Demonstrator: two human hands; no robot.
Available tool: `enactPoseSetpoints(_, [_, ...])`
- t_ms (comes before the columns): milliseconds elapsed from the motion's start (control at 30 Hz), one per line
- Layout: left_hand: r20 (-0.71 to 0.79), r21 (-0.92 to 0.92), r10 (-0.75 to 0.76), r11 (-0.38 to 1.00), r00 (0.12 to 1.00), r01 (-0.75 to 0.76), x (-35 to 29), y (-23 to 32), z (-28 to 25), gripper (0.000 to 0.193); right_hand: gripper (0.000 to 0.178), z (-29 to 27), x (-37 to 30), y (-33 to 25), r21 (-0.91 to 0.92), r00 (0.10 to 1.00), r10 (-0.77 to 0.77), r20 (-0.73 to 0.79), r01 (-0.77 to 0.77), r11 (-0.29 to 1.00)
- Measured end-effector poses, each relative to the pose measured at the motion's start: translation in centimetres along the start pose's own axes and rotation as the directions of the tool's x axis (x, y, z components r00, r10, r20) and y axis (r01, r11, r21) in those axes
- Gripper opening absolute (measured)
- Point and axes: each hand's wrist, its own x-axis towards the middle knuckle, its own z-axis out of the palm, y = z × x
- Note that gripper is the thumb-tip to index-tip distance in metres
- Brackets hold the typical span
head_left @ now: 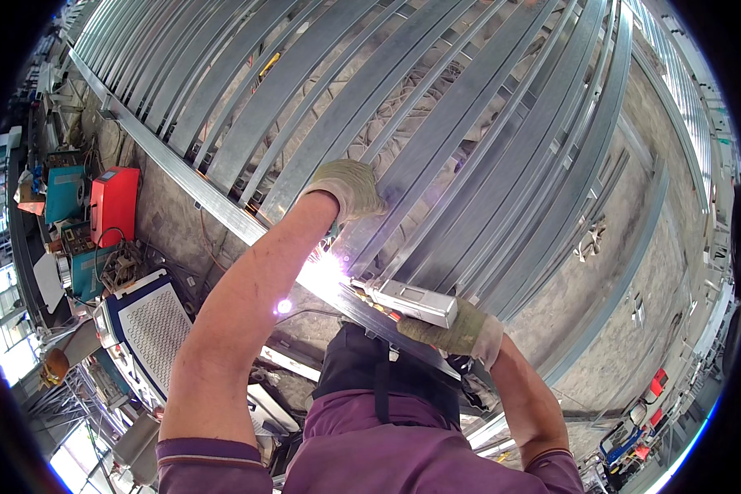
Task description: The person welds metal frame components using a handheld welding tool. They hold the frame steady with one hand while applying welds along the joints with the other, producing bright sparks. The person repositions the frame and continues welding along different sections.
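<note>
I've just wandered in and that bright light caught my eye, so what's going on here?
Someone in a purple shirt appears to be welding metal. The gloved right hand grips a grey, boxy welding gun, with a bright glare at its tip, by the long rail where the metal bars end. The gloved left hand is at the bars beyond the glare; its fingers' grip is unclear.

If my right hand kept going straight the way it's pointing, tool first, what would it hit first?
Probably the long metal rail, at the bright glare just beyond the nose of the silver tool in your right hand; glare makes depth unclear.
</note>
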Motion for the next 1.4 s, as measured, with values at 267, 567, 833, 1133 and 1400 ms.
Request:
enactPoseSetpoints(267, [0.000,0.027,0.003,1.000,1.000,-0.003,0.5,-0.3,0.4,0.060,0.059,-0.1,-0.4,-0.4,0.031,0.999,0.049,0.000,-0.049,0.998])
enactPoseSetpoints(567, [0.010,0.001,-0.015,1.000,1.000,0.015,0.1,0.0,0.0,0.059,0.061,-0.3,-0.6,-0.9,0.042,0.982,0.187,0.040,-0.188,0.981])
enactPoseSetpoints(833, [0.016,-0.007,-0.024,1.000,1.000,0.024,-0.2,0.2,-0.3,0.057,0.060,0.0,-0.4,1.1,0.004,0.999,0.042,0.013,-0.042,0.999])
enactPoseSetpoints(1133, [-0.036,0.009,-0.007,1.000,0.999,0.007,0.9,-0.6,0.9,0.064,0.062,0.4,0.1,3.5,-0.060,0.999,-0.020,0.025,0.022,0.998])
enactPoseSetpoints(1400, [-0.014,0.004,-0.003,1.000,1.000,0.003,0.5,-0.3,0.6,0.064,0.059,0.3,0.0,4.6,-0.121,0.997,-0.030,0.075,0.039,0.992])
